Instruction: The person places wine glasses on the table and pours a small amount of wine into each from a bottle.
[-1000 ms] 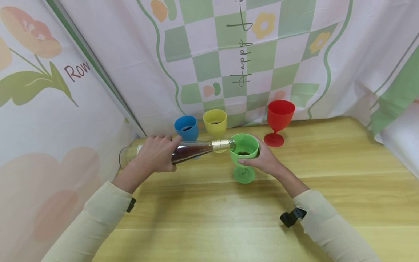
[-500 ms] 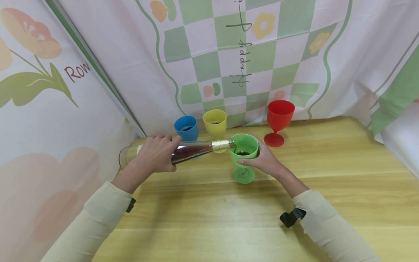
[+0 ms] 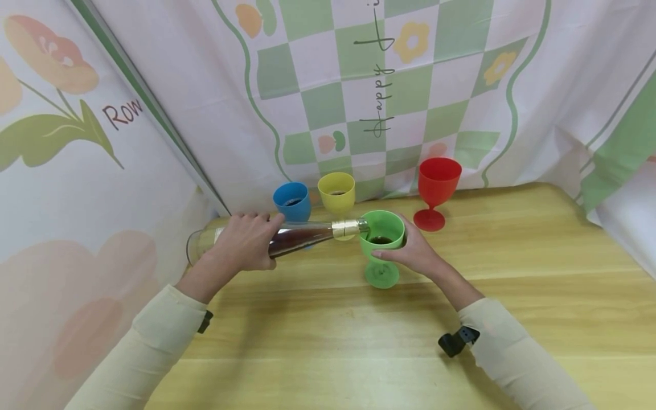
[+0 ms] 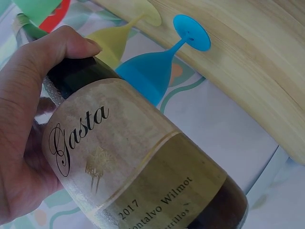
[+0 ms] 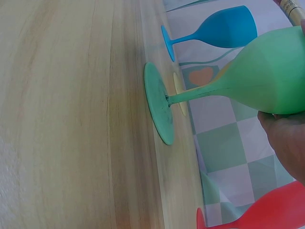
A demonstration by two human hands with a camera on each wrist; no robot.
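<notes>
The left hand (image 3: pixel 246 242) wraps over the bottle (image 3: pixel 304 236), knuckles up, forearm angled in from the lower left. The right hand (image 3: pixel 417 250) clasps the green goblet (image 5: pixel 262 71) round its bowl, thumb in front, forearm coming from the lower right. The bottle lies nearly level, smooth dark-tinted glass with a gold neck band and a paper label, its mouth at the goblet's rim. The goblet, matte and round-bowled on a thin stem and disc foot, stands upright on the wood-grained table (image 3: pixel 333 341), dark liquid inside. Behind are blue (image 3: pixel 292 202), yellow (image 3: pixel 336 196) and red (image 3: pixel 438 182) goblets.
</notes>
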